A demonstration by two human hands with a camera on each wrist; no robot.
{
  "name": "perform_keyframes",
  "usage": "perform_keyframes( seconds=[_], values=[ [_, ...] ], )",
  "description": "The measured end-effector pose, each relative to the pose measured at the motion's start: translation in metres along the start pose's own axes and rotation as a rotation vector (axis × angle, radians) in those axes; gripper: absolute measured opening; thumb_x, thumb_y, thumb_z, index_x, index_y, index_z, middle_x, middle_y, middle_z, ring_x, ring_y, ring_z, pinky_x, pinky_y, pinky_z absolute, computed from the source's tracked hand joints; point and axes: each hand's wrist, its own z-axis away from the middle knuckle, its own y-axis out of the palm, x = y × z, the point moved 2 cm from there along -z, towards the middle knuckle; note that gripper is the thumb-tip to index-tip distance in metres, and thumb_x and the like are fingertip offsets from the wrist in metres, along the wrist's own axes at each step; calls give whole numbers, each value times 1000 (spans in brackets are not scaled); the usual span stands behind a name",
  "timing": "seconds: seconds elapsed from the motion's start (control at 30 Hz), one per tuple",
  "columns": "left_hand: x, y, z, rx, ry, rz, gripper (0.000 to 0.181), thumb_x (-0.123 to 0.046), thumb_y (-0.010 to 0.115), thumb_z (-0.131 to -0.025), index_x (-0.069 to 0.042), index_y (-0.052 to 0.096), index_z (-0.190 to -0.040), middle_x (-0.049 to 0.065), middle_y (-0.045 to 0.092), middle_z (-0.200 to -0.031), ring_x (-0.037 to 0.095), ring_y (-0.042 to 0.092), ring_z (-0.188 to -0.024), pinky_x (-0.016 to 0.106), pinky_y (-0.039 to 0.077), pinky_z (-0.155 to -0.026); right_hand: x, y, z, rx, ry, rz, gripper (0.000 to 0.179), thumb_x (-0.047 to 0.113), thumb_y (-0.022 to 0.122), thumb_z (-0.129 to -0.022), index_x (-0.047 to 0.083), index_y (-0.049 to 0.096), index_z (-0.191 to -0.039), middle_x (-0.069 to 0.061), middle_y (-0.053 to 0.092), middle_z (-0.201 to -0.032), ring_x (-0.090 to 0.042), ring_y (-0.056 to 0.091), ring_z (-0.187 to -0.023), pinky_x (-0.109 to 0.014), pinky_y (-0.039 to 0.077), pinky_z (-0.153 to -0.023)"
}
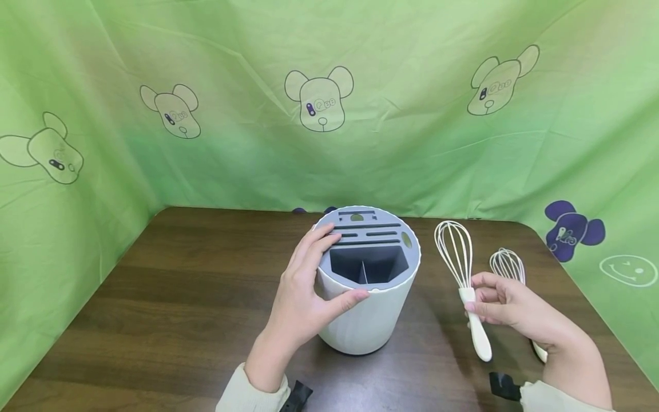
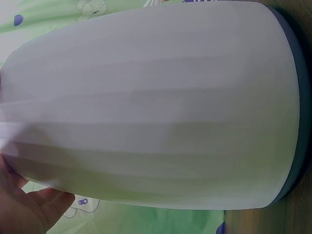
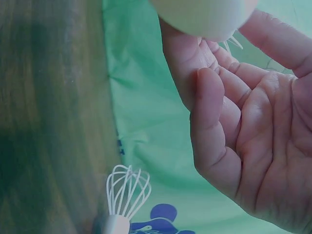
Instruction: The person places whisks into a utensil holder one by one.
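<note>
A white, ribbed utensil holder (image 1: 362,320) with a grey slotted lid (image 1: 368,234) stands upright on the table. My left hand (image 1: 304,286) holds its left side at the rim, fingers over the lid and thumb along the near edge. The ribbed wall of the holder (image 2: 161,117) fills the left wrist view. To the right, my right hand (image 1: 507,303) pinches a white whisk (image 1: 467,294) near the top of its handle, wires upward. In the right wrist view only the handle end (image 3: 209,17) shows large. A second whisk (image 1: 507,266) lies behind that hand, partly hidden.
The brown wooden table (image 1: 180,315) has a rounded far edge. Green cloth (image 1: 412,114) printed with bear heads hangs behind and at both sides. A divided opening (image 1: 368,264) lies in the near part of the lid, with narrow slots behind it.
</note>
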Motion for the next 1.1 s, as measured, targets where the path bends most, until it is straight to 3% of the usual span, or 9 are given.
perform_keyframes(
  seconds=[0.43,0.57,0.87,1.1],
  values=[
    [-1,0,-3,10,-7,3,77,-42,86,-72,-19,53,-139,-9,43,-153,12,38,-144,44,43,-111,12,2,0,19,-38,-8,20,0,55,-98,3,49,-116,11,72,-94,-11,72,-83,-27,59,-73],
    [-1,0,-3,11,-10,4,77,-42,86,-72,-20,53,-138,-10,42,-153,11,38,-145,44,43,-112,18,3,2,19,-84,-9,21,-4,54,-97,3,50,-116,9,72,-95,-11,72,-84,-27,60,-75],
    [0,1,-3,10,-10,2,76,-43,85,-73,-20,53,-138,-10,43,-153,12,39,-144,44,44,-111,33,5,7,-147,-146,73,36,-8,57,-94,18,55,-118,8,74,-95,-8,71,-83,-21,58,-74],
    [1,0,0,6,-17,1,77,-43,85,-73,-20,53,-139,-10,43,-152,13,39,-144,44,45,-110,44,12,10,-128,-181,-16,40,-9,55,-95,17,52,-125,-2,75,-95,-19,74,-84,-20,56,-80]
  ],
)
